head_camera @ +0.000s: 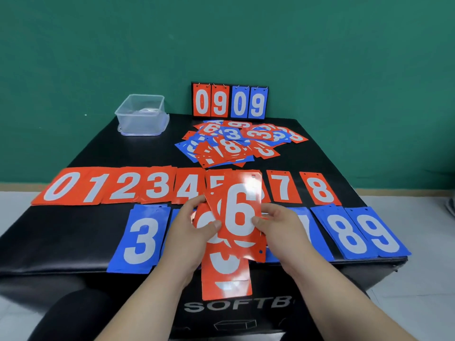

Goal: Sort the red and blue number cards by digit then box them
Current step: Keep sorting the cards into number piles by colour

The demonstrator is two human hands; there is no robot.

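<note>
While the left hand [189, 230] is pinching a fan of red cards [242, 276] and the right hand [283, 227] is gripping the red 6 card [236, 212] on top, both are hovering above the black surface [110, 148]. Just behind the 6 card a red row [123, 187] is running 0 to 8. Blue piles [352, 235] are flanking it, and far behind it an unsorted heap [231, 146], a scoreboard [229, 102] and a clear box [141, 114] are sitting.

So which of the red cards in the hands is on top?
The red 6 card, pinched by the right hand: its digit shows whole; the other held red cards only peek out beneath it.
</note>
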